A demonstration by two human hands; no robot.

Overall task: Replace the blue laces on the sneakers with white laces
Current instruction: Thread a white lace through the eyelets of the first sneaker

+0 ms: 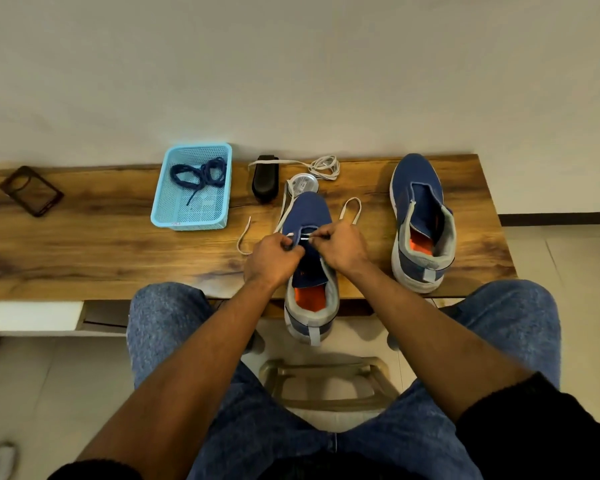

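Observation:
A blue sneaker (308, 213) with an orange insole lies at the table's front edge, its heel hanging over. My left hand (272, 259) pinches the sneaker's left eyelet edge. My right hand (340, 245) pinches a white lace (350, 211) at the lowest eyelets; its ends loop out to both sides. The second blue sneaker (420, 216) stands unlaced to the right. A bundled white lace (324, 166) lies at the back. Blue laces (201, 174) sit coiled in a light blue basket (191, 221).
A black oblong object (265, 180) and a round silver tin (303, 183) lie behind the near sneaker. A dark phone case (30, 190) rests at the far left of the wooden table (101, 244). A stool (326, 382) is between my knees.

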